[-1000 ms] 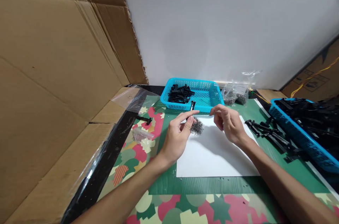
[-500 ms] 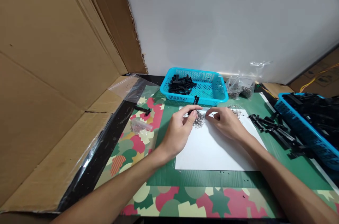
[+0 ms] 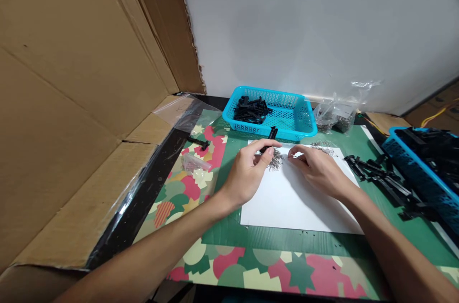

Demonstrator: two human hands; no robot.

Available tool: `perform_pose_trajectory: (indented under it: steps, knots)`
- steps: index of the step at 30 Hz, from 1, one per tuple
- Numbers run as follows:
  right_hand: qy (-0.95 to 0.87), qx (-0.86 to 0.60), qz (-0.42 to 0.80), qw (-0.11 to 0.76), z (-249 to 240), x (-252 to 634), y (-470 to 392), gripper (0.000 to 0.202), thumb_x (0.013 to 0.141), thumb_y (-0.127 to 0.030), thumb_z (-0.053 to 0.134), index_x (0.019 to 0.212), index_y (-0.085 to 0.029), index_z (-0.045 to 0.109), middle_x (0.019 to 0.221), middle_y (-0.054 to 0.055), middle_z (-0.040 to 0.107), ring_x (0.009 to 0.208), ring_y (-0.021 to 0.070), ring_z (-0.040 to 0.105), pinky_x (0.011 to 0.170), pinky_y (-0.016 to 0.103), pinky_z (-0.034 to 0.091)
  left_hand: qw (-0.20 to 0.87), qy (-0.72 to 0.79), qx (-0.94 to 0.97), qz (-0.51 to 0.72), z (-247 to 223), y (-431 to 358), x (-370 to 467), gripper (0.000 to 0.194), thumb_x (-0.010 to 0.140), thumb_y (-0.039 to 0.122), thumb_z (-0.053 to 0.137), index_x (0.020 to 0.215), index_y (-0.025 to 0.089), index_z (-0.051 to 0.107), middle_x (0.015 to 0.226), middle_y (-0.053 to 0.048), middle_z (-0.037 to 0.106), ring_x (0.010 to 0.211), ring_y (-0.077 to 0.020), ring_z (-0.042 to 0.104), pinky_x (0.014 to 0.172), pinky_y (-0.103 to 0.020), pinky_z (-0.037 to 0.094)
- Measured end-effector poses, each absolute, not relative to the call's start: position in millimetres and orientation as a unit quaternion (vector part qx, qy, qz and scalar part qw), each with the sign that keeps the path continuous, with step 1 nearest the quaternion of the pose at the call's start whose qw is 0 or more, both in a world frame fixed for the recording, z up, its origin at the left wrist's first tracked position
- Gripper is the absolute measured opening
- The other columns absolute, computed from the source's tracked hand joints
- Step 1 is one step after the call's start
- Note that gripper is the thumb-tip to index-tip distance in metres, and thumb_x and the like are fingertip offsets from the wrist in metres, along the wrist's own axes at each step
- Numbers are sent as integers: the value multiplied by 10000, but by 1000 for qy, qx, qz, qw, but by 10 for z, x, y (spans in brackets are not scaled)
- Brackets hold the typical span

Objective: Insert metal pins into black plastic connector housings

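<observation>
My left hand (image 3: 247, 171) holds a slim black plastic part (image 3: 273, 133) between thumb and fingers, its upper end sticking up in front of the blue basket. Just right of those fingertips lies a pile of tiny metal pieces (image 3: 276, 160) on a white sheet (image 3: 287, 205). My right hand (image 3: 319, 167) hovers over the sheet beside the pile, thumb and fingertips pinched together; whatever is between them is too small to make out. A second heap of small metal pieces (image 3: 322, 148) lies behind my right hand.
Behind the sheet stands a blue basket (image 3: 296, 135) with black parts. Clear bags (image 3: 326, 112) of metal pieces lean by the wall. Loose black parts (image 3: 383, 176) and a fuller blue basket (image 3: 412, 169) are right. At left are a black part (image 3: 198, 142), a small plastic bag (image 3: 195, 163) and cardboard (image 3: 71, 102).
The whole view has shifted a little, so the table items appear further right. My hands keep nearly the same pose, with slightly more space between their fingertips.
</observation>
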State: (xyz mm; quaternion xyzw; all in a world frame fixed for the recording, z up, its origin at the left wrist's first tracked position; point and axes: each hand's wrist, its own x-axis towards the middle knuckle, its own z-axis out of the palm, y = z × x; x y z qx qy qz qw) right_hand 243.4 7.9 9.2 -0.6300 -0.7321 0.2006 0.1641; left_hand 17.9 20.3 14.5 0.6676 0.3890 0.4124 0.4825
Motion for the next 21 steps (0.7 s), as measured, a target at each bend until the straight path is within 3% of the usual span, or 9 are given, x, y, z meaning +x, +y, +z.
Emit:
perform_pose_trajectory:
  steps: [3, 5, 7, 13, 21]
  knots:
    - [-713, -578, 314, 241, 152, 2478, 31, 241, 1051, -425, 532, 1020, -215, 645, 655, -25, 565, 573, 143, 446, 567, 270, 268, 453, 383, 697, 404, 144, 191, 180, 228, 1059, 312, 577, 1141, 218, 768, 1084, -47, 707, 851, -148, 622, 698, -260, 464]
    - [-695, -535, 392, 279, 189, 2472, 6, 290, 1034, -496, 582, 1003, -212, 633, 593, -74, 397, 526, 114, 297, 516, 267, 195, 436, 376, 715, 397, 146, 178, 185, 200, 1052, 295, 598, 1118, 217, 769, 1090, -42, 692, 886, -149, 622, 714, -259, 465]
    - [-673, -502, 450, 305, 214, 2443, -14, 326, 1012, -531, 630, 1007, -205, 635, 591, -93, 322, 523, 101, 239, 493, 263, 166, 423, 368, 733, 385, 147, 165, 190, 178, 1049, 301, 617, 1118, 224, 763, 1083, -33, 681, 898, -150, 615, 723, -260, 466]
    - [-637, -464, 517, 334, 209, 2358, -46, 353, 1003, -545, 662, 1017, -193, 640, 578, -107, 303, 517, 82, 218, 468, 246, 159, 373, 374, 764, 371, 142, 150, 177, 91, 1001, 308, 716, 1028, 228, 749, 973, 5, 641, 740, -125, 528, 691, -274, 434]
    - [-635, -459, 517, 344, 207, 2340, -54, 301, 1023, -508, 645, 1025, -207, 634, 577, -104, 327, 519, 88, 218, 466, 256, 143, 391, 370, 757, 370, 140, 155, 188, 130, 1024, 298, 658, 977, 199, 729, 931, 3, 627, 713, -118, 521, 662, -267, 404]
